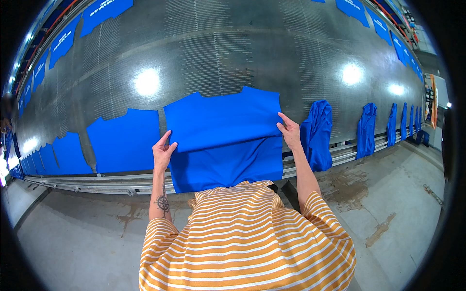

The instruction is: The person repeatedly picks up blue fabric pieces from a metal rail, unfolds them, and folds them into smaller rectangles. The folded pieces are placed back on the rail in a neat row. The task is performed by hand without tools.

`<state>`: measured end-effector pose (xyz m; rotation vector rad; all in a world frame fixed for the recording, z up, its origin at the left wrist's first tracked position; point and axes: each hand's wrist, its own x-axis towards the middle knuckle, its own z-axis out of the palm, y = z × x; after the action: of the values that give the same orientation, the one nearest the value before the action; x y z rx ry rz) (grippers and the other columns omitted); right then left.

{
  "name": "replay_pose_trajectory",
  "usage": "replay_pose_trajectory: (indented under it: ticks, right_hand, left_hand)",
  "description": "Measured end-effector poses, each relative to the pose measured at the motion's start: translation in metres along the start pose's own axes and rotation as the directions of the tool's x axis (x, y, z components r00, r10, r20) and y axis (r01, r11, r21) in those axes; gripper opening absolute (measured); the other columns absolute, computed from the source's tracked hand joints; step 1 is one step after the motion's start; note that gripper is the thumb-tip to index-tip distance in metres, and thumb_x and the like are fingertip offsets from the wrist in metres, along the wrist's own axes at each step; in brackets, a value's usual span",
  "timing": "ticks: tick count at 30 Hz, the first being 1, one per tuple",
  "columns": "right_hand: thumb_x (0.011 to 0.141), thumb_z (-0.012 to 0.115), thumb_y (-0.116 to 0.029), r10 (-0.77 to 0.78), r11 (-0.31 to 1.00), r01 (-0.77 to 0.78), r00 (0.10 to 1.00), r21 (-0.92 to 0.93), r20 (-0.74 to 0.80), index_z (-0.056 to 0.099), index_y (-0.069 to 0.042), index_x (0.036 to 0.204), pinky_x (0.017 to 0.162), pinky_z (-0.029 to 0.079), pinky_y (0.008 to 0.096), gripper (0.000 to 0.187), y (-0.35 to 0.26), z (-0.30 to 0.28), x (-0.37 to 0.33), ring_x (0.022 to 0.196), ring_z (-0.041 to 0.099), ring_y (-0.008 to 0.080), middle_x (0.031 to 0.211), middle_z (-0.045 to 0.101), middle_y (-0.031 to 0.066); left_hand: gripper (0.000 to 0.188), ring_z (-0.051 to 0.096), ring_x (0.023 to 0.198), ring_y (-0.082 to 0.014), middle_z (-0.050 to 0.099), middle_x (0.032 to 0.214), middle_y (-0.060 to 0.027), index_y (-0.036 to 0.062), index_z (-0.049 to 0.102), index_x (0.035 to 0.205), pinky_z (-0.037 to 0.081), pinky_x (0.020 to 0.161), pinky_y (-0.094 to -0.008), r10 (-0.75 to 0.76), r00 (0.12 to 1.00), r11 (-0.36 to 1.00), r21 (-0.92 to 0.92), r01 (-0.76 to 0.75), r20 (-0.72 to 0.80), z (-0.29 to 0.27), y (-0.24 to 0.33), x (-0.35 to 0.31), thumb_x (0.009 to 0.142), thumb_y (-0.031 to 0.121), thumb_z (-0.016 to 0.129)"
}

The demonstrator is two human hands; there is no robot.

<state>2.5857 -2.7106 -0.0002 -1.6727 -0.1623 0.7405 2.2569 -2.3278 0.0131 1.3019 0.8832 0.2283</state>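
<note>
In front of me a blue fabric panel (223, 119), cut like a shirt body with a neckline notch, lies with its upper part flat on the dark table. Its lower part (225, 167) sags in folds over the table's near edge against my striped shirt. My left hand (164, 151) grips the panel's left side edge between thumb and fingers. On the opposite side edge, my right hand (290, 133) does the same, a little higher up. A crease runs across the cloth between the two hands. The fingertips beneath the cloth are hidden.
Flat blue panels (126, 140) line the near edge to my left. Bunched blue pieces (318, 133) hang over it to my right. Across the long dark table (233, 58), more blue panels (104, 14) bear white print. A metal rail (121, 185) borders the concrete floor (87, 233).
</note>
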Motion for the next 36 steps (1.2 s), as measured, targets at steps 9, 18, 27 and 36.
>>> replay_pose_trajectory:
  ticks: [9,18,27,36]
  right_hand:
    - [0.088,0.066,0.004,-0.01,1.0,0.01,1.0,-0.023,-0.007,0.054,0.001,0.135,0.093,0.047,0.0244,0.048,0.0015,0.0005,-0.0018,0.118,0.054,0.0123,0.135,0.057,0.0079]
    - [0.088,0.066,0.003,0.012,0.999,-0.012,1.0,-0.043,0.002,0.055,0.0,0.136,0.078,0.047,0.0191,0.049,0.0062,-0.0013,-0.0006,0.103,0.055,0.0057,0.132,0.058,0.005]
    - [0.089,0.066,0.003,-0.031,0.999,0.031,0.999,-0.043,-0.013,0.054,0.001,0.136,0.084,0.048,0.0218,0.048,0.0084,0.0015,-0.0021,0.107,0.055,0.0082,0.132,0.058,0.0068]
    - [0.089,0.065,0.004,-0.031,0.998,0.029,0.999,-0.059,-0.019,0.054,0.001,0.135,0.089,0.048,0.0241,0.048,0.0072,0.0028,-0.004,0.111,0.055,0.0102,0.133,0.058,0.0078]
  left_hand:
    - [0.055,0.064,0.086,-0.009,0.066,0.115,-0.0109,-0.0022,0.052,0.137,0.053,0.07,-0.0213,-0.001,1.0,1.0,0.007,0.001,0.009,0.0004,0.0019,-0.0003,0.085,-0.006,0.069]
    - [0.056,0.064,0.094,-0.011,0.062,0.124,-0.0118,-0.0031,0.051,0.137,0.054,0.078,-0.0245,-0.063,0.997,0.998,0.013,0.062,0.041,-0.0045,-0.0054,-0.0007,0.085,-0.006,0.07]
    - [0.056,0.063,0.093,-0.0103,0.064,0.12,-0.0112,-0.0035,0.051,0.137,0.053,0.078,-0.0232,-0.027,0.999,1.0,0.014,0.027,0.037,0.0001,0.0002,-0.0002,0.084,-0.006,0.07]
    - [0.055,0.064,0.095,-0.0129,0.064,0.12,-0.0135,-0.0034,0.05,0.138,0.054,0.08,-0.0245,-0.016,0.999,1.0,0.004,0.016,0.045,-0.0008,-0.0012,0.0017,0.085,-0.008,0.067]
